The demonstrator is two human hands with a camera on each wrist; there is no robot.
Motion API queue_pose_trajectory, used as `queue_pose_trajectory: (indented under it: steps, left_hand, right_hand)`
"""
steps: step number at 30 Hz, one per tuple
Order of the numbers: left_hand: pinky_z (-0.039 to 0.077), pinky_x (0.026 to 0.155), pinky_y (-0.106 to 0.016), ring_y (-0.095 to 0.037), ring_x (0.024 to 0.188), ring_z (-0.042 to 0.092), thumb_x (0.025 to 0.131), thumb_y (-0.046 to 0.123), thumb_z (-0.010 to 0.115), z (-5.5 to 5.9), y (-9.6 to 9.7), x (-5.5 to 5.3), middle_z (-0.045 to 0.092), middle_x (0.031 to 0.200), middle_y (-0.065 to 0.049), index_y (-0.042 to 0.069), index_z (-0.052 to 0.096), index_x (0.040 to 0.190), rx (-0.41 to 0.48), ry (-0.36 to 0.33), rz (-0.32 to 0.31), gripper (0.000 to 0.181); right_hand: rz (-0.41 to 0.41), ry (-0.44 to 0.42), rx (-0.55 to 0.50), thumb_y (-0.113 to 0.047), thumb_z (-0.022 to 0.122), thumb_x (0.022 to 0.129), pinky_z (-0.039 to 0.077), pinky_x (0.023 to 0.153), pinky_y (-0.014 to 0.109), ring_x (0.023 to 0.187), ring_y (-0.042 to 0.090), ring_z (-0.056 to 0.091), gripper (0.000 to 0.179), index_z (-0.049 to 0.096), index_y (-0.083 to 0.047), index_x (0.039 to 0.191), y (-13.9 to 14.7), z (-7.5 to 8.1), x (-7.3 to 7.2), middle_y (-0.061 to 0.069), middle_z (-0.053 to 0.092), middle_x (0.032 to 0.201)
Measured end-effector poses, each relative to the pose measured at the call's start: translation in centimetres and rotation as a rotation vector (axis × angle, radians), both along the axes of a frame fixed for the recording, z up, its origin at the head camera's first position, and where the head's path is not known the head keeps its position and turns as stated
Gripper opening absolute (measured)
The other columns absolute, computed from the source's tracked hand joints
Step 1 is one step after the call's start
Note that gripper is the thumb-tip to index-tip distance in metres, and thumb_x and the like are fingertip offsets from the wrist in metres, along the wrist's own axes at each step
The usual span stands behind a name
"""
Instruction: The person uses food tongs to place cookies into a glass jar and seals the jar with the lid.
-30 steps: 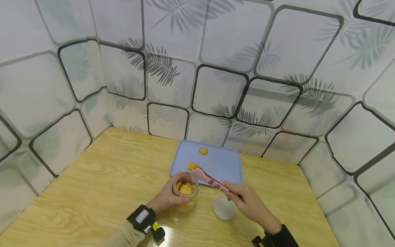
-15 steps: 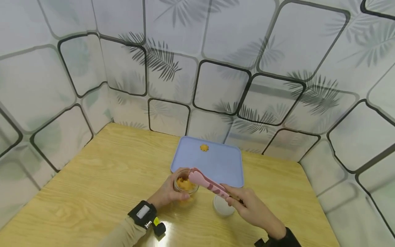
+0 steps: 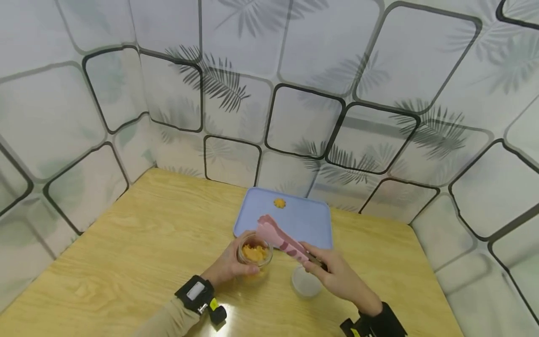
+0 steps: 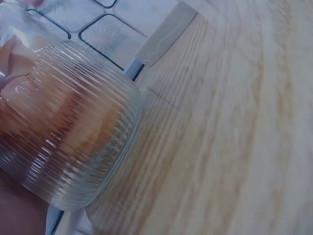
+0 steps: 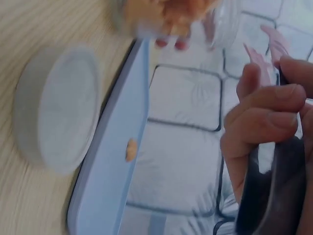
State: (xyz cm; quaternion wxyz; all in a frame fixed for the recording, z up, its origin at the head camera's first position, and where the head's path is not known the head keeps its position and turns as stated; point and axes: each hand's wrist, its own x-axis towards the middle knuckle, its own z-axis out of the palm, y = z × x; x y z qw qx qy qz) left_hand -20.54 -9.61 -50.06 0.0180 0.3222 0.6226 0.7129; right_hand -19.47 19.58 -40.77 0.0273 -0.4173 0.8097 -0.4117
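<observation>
My left hand (image 3: 229,267) grips a ribbed glass jar (image 4: 83,122) around its side, thumb across the front. Inside lie several flower-shaped orange-yellow biscuits (image 3: 254,253). In my right hand (image 3: 337,276) is a pair of pink-tipped tongs (image 3: 275,238), pinched between thumb and fingers. The tips sit just above the jar's far right rim, parted in the right wrist view, with no biscuit between them. One more biscuit (image 3: 280,202) lies on the blue tray (image 3: 309,227), near its far edge. A pale round lid (image 3: 306,282) lies on the table to the right of the jar.
The wooden table (image 3: 168,224) is enclosed by patterned curtain-like walls (image 3: 303,121) behind and at both sides. The tray stands close to the back wall, just behind the jar and lid.
A biscuit at the tongs' tips over the tray's near part is no longer there. The tongs came to the jar's mouth, then rose slightly, and their tips parted. The left hand keeps its grip.
</observation>
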Motion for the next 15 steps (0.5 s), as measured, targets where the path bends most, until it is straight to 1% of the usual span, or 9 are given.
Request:
queue_pose_trajectory:
  steps: [1, 3, 5, 6, 8, 10, 13, 15]
  left_hand:
    - [0.042, 0.1, -0.029, -0.029, 0.114, 0.051, 0.073, 0.007, 0.079, 0.0, 0.1, 0.0, 0.055, 0.123, -0.018, 0.001, 0.041, 0.136, 0.002, -0.004, -0.013, 0.074]
    - [0.045, 0.098, -0.031, -0.027, 0.112, 0.052, 0.073, 0.005, 0.078, 0.1, 0.2, 0.0, 0.055, 0.124, -0.016, 0.001, 0.04, 0.137, 0.022, -0.016, -0.04, 0.075]
    - [0.047, 0.096, -0.032, -0.027, 0.111, 0.053, 0.073, 0.003, 0.077, 0.2, 0.4, -0.1, 0.055, 0.124, -0.014, 0.0, 0.04, 0.137, 0.05, -0.022, -0.061, 0.074]
    - [0.048, 0.095, -0.032, -0.027, 0.11, 0.053, 0.073, 0.002, 0.076, 0.3, 0.4, -0.1, 0.055, 0.124, -0.013, 0.0, 0.041, 0.136, 0.06, -0.027, -0.071, 0.073]
    - [0.049, 0.094, -0.031, -0.026, 0.11, 0.054, 0.073, 0.001, 0.076, 0.3, 0.5, -0.1, 0.056, 0.124, -0.012, 0.001, 0.042, 0.135, 0.071, -0.033, -0.074, 0.071]
    - [0.05, 0.093, -0.03, -0.025, 0.109, 0.054, 0.073, 0.001, 0.076, 0.3, 0.4, 0.0, 0.055, 0.124, -0.011, 0.002, 0.042, 0.135, 0.068, -0.042, -0.069, 0.071]
    - [0.049, 0.093, -0.029, -0.025, 0.11, 0.053, 0.073, 0.001, 0.076, 0.1, 0.3, 0.1, 0.055, 0.126, -0.012, 0.002, 0.043, 0.136, 0.056, -0.048, -0.052, 0.071]
    - [0.049, 0.093, -0.028, -0.025, 0.11, 0.053, 0.073, 0.002, 0.077, 0.0, 0.2, 0.1, 0.054, 0.126, -0.013, 0.002, 0.043, 0.136, 0.049, -0.049, -0.042, 0.071]
  right_hand:
    - [0.051, -0.042, -0.002, -0.003, 0.054, 0.098, 0.028, 0.041, 0.012, 0.044, -0.003, 0.029, 0.042, 0.046, 0.004, 0.139, -0.1, 0.2, 0.3, -0.002, 0.06, 0.067]
    - [0.127, -0.119, 0.014, -0.007, 0.049, 0.101, 0.03, 0.043, 0.012, 0.045, -0.001, 0.03, 0.036, 0.05, -0.001, 0.137, -0.4, 0.6, 0.8, 0.001, 0.056, 0.065]
    - [0.157, -0.177, 0.05, -0.01, 0.046, 0.103, 0.03, 0.045, 0.012, 0.046, 0.0, 0.029, 0.034, 0.052, -0.009, 0.137, -0.7, 1.0, 1.1, 0.001, 0.049, 0.062]
    - [0.153, -0.196, 0.071, -0.012, 0.044, 0.104, 0.03, 0.046, 0.012, 0.046, 0.001, 0.029, 0.033, 0.053, -0.012, 0.136, -0.8, 1.3, 1.2, -0.001, 0.047, 0.062]
    - [0.132, -0.201, 0.124, -0.016, 0.044, 0.104, 0.029, 0.047, 0.013, 0.045, 0.001, 0.025, 0.033, 0.054, -0.014, 0.135, -0.9, 1.8, 1.2, -0.004, 0.04, 0.059]
    - [0.102, -0.213, 0.191, -0.021, 0.044, 0.104, 0.029, 0.047, 0.014, 0.044, 0.001, 0.021, 0.036, 0.05, -0.015, 0.14, -1.0, 2.4, 1.2, -0.009, 0.036, 0.059]
    - [0.075, -0.204, 0.289, -0.026, 0.044, 0.104, 0.034, 0.052, 0.016, 0.046, 0.001, 0.019, 0.038, 0.048, -0.016, 0.141, -1.2, 3.3, 1.2, -0.012, 0.04, 0.061]
    - [0.065, -0.194, 0.336, -0.026, 0.045, 0.104, 0.034, 0.052, 0.017, 0.047, 0.001, 0.021, 0.038, 0.049, -0.017, 0.141, -1.4, 3.9, 1.3, -0.013, 0.039, 0.061]
